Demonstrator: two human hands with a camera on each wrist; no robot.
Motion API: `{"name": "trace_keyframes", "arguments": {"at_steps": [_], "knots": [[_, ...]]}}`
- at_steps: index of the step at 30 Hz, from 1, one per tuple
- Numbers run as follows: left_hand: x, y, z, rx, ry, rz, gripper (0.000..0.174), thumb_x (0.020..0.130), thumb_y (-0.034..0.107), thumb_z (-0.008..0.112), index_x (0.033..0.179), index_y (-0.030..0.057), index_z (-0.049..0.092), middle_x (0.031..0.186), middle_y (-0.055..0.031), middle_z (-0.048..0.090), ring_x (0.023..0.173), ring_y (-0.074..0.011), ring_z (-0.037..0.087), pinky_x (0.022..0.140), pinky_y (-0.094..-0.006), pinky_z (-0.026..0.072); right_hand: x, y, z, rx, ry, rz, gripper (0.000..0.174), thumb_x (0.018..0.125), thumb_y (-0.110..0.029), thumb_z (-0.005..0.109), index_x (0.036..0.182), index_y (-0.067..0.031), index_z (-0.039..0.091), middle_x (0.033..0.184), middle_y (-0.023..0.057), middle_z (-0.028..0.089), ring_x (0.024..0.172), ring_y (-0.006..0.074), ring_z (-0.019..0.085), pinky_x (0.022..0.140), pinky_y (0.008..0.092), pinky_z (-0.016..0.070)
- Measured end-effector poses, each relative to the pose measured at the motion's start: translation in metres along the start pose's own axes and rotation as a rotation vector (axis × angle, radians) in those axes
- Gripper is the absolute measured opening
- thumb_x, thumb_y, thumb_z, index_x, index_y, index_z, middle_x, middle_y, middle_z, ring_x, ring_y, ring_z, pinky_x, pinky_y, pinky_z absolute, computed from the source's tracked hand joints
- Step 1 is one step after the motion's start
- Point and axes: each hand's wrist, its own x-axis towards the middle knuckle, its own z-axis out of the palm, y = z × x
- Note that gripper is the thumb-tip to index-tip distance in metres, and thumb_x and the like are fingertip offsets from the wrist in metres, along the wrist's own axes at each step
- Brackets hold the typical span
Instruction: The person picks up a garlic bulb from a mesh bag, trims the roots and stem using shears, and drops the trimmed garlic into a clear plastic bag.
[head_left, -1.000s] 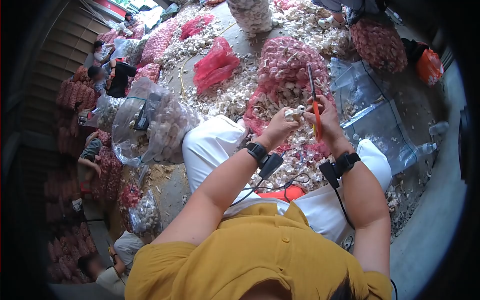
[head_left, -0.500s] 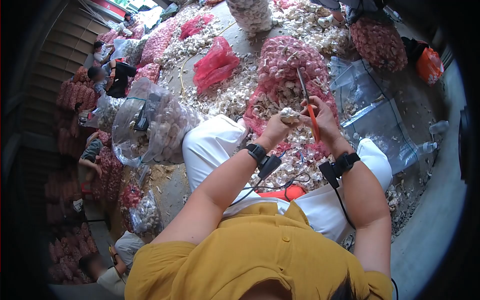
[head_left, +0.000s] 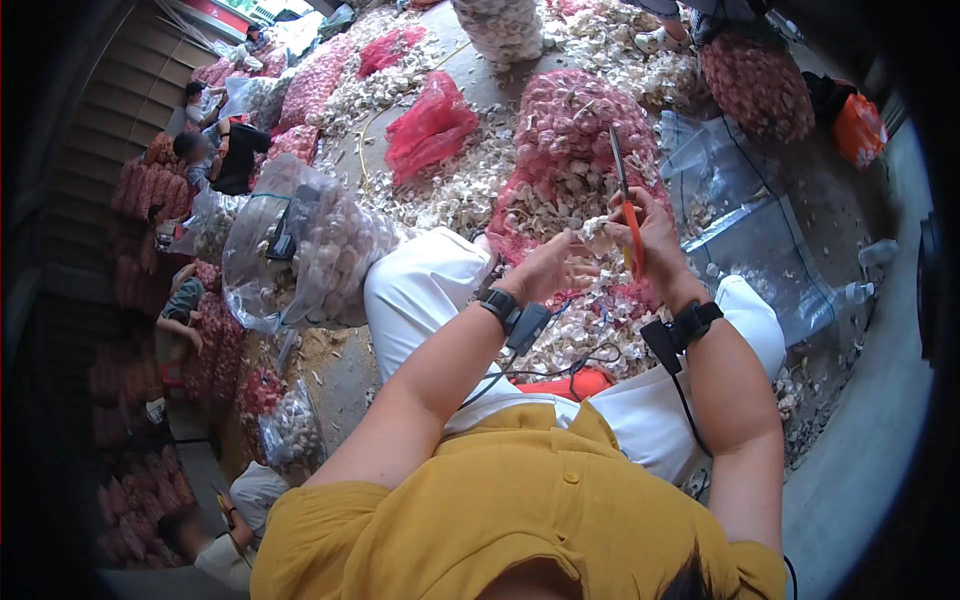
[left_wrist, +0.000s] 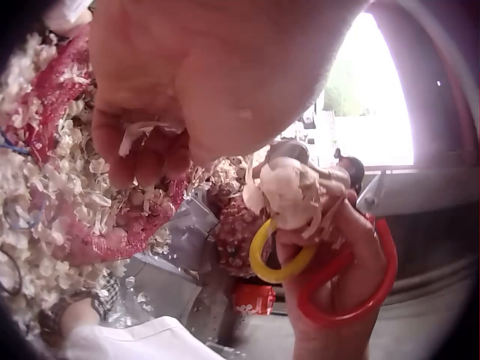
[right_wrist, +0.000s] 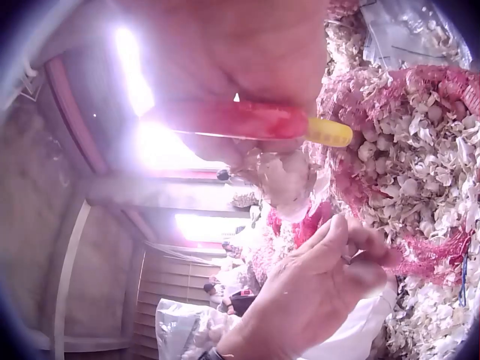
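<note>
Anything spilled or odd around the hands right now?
Yes. The red sack ahead lies open, with garlic and skins spread over the floor. The right hand grips scissors and a bulb together. The left hand pinches a skin scrap.

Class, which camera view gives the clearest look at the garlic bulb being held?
The left wrist view: the garlic bulb sits close and sharp, pinched in the right hand beside the scissors. The head view shows it tiny and distant; the right wrist view shows it blurred by glare.
</note>
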Motion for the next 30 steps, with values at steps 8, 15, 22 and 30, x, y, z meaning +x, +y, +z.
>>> {"name": "trace_keyframes", "arguments": {"at_steps": [8,15,22,30], "knots": [[0.008,0.018,0.007,-0.302,-0.293,0.232,0.040,0.089,0.021,0.062,0.121,0.0088,0.042,0.091,-0.0008,0.055,0.076,-0.0093,0.052,0.069,-0.0260,0.0462,0.001,0.005,0.000,-0.038,-0.001,0.036,0.036,0.072,-0.002,0.071,0.104,-0.0063,0.054,0.083,0.0020,0.059,0.072,0.0082,0.054,0.066,0.0218,0.0445],[0.000,0.023,0.019,-0.053,-0.145,0.295,0.027,0.084,0.003,0.063,0.104,0.0094,0.047,0.078,0.0025,0.053,0.053,-0.0036,0.038,0.045,-0.0185,0.0277,0.002,0.005,-0.003,-0.083,0.030,0.024,0.036,0.071,-0.002,0.071,0.103,-0.0059,0.055,0.081,0.0012,0.058,0.071,0.0070,0.052,0.063,0.0208,0.0426],[0.006,0.024,0.017,0.178,0.114,0.400,0.014,0.084,0.007,0.063,0.093,0.0110,0.053,0.066,0.0047,0.051,0.048,-0.0026,0.037,0.041,-0.0198,0.0256,0.002,0.006,-0.008,-0.140,0.066,0.031,0.036,0.072,-0.007,0.074,0.102,-0.0071,0.055,0.081,0.0010,0.057,0.071,0.0074,0.052,0.062,0.0215,0.0423],[0.013,0.015,0.016,0.228,0.147,0.435,0.009,0.085,0.011,0.064,0.091,0.0092,0.057,0.063,0.0054,0.051,0.048,-0.0030,0.039,0.042,-0.0205,0.0272,-0.006,-0.002,0.012,-0.289,0.178,-0.257,0.038,0.076,-0.019,0.076,0.102,-0.0074,0.051,0.079,0.0020,0.060,0.071,0.0098,0.055,0.067,0.0254,0.0464]]}}
